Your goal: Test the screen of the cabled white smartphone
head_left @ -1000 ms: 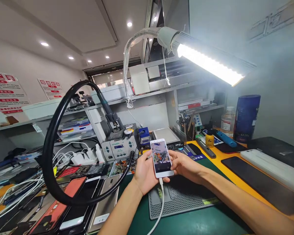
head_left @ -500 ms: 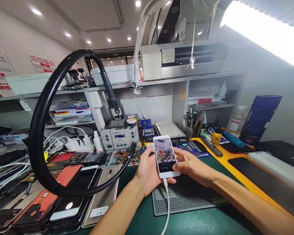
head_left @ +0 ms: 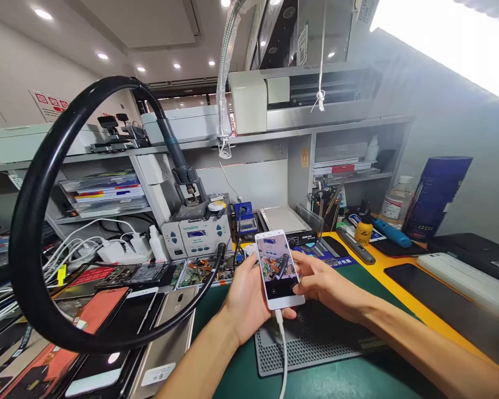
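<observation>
One white phone (head_left: 279, 271) lies in the left hand (head_left: 247, 299), which cups it from beneath, seemingly so the screen (head_left: 276, 260) leans towards the person and the right hand (head_left: 322, 281) need not bear its weight. That right hand is half curled at the phone's right edge, thumb at the screen's lower corner; whether it also grips, I cannot tell. A white cable (head_left: 284, 354) runs from the bottom edge (probably one reason the hands keep to the sides). The phone sits between both hands, above the surface and its perforated grey mat (head_left: 270, 357).
</observation>
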{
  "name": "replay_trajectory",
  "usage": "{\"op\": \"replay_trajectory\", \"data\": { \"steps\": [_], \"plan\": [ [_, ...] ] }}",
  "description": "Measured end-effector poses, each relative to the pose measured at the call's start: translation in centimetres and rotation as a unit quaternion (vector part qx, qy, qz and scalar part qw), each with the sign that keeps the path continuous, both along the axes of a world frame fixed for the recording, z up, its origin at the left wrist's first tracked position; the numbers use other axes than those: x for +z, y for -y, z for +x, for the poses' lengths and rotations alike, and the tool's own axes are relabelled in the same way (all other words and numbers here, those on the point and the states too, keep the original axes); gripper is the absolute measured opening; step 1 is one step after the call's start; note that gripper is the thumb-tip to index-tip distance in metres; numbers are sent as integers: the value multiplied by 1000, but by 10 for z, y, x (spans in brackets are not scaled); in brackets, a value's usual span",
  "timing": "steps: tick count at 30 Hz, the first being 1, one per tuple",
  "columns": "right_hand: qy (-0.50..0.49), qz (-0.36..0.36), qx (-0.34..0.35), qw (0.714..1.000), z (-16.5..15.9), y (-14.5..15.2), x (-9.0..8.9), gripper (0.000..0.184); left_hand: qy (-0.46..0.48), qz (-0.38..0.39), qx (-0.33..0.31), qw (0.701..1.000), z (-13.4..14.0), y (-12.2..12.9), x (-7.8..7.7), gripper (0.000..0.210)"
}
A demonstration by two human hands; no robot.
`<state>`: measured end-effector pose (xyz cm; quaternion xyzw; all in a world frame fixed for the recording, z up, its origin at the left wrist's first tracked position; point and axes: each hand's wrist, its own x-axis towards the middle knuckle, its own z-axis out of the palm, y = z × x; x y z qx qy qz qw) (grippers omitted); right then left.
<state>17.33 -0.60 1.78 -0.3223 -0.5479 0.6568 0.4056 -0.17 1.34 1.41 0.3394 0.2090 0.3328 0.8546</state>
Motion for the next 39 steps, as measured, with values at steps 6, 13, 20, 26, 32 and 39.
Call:
{"op": "replay_trajectory", "data": {
  "steps": [6,13,20,26,32,39],
  "plan": [
    [7,1,-7,1000,0,0,-1,61,11,4,-14,1000,-1,-1,-3,59],
    [3,-6,8,1000,-1,0,0,59,5,-16,-27,999,-2,-4,-5,60],
    [-32,-21,10,999,2,-3,-4,51,11,-20,-35,999,-4,-6,-5,54],
    [-66,-83,23,994,1,-5,0,41,14,-24,-47,999,-3,-5,-2,55],
    [-31,-104,3,994,0,-7,0,41,12,-26,-41,999,-1,-3,-3,56],
    [-33,-116,12,993,1,-9,-5,40,1,-44,-33,998,-1,-3,-3,54]
  ]
}}
